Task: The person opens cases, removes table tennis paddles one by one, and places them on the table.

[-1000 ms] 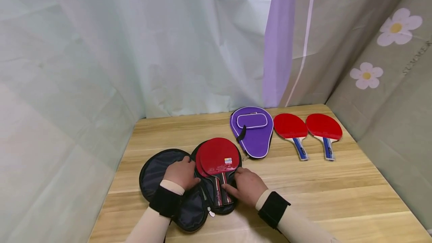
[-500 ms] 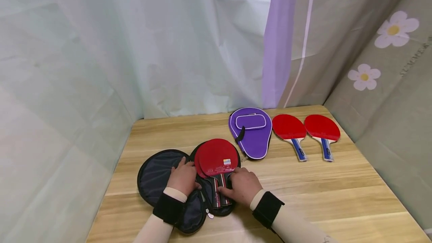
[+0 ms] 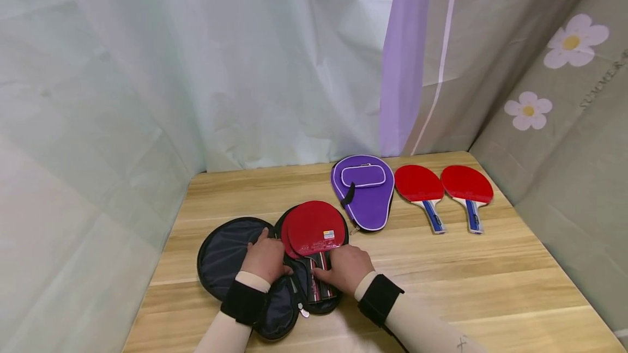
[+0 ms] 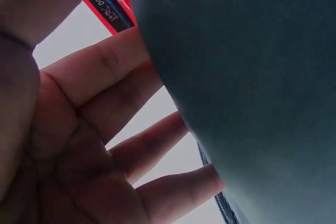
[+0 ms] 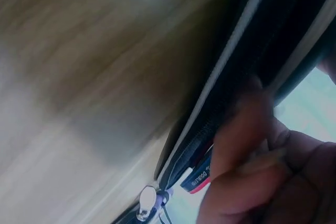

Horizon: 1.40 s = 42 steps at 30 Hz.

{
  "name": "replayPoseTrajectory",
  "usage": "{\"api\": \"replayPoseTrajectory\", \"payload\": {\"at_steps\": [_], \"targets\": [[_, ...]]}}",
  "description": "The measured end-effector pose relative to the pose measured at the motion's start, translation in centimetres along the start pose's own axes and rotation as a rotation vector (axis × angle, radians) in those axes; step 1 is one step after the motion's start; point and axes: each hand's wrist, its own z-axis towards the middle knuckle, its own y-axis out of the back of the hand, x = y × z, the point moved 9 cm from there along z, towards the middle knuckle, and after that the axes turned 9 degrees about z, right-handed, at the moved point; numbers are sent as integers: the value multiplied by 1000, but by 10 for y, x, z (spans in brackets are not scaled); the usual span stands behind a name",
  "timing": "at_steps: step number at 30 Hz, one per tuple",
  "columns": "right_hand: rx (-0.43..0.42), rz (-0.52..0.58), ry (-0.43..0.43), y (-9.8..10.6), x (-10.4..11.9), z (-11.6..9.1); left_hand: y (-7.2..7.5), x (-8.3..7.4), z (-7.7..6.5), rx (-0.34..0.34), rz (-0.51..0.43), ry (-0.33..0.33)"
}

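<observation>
A black zippered paddle case (image 3: pixel 223 252) lies spread open on the table. Two red table tennis paddles (image 3: pixel 314 225) with black striped handles overlap in its right half. My left hand (image 3: pixel 263 257) rests on the opened cover near the fold. In the left wrist view, its fingers (image 4: pixel 105 69) extend to the cover's edge, which hides the tips. My right hand (image 3: pixel 349 268) is at the case's right side, the thumb across the upper paddle's handle and the fingers at its neck. Bent fingers (image 5: pixel 241 140) show beside the case's zipper edge in the right wrist view.
A purple paddle case (image 3: pixel 365 195) lies behind the black one. To its right are two red paddles (image 3: pixel 419 183) with blue and white handles. The wooden table (image 3: pixel 441 282) meets hanging curtains (image 3: pixel 275 70) at the back and sides.
My right hand has shifted slightly left, from the case's right edge further over the upper paddle's handle. My left hand's fingers have spread a little on the cover.
</observation>
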Motion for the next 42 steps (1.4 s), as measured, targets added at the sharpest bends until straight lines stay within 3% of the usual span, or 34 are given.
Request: {"api": "replayPoseTrajectory", "payload": {"at_steps": [13,31,42], "targets": [[13,141,41,3,0,0,-1,0,-1,2,-10,-6],[-25,128,40,14,-17,-10,5,1,-3,5,-36,-2],[-24,129,-15,17,-39,-18,4,3,-3,17,-47,-10]]}}
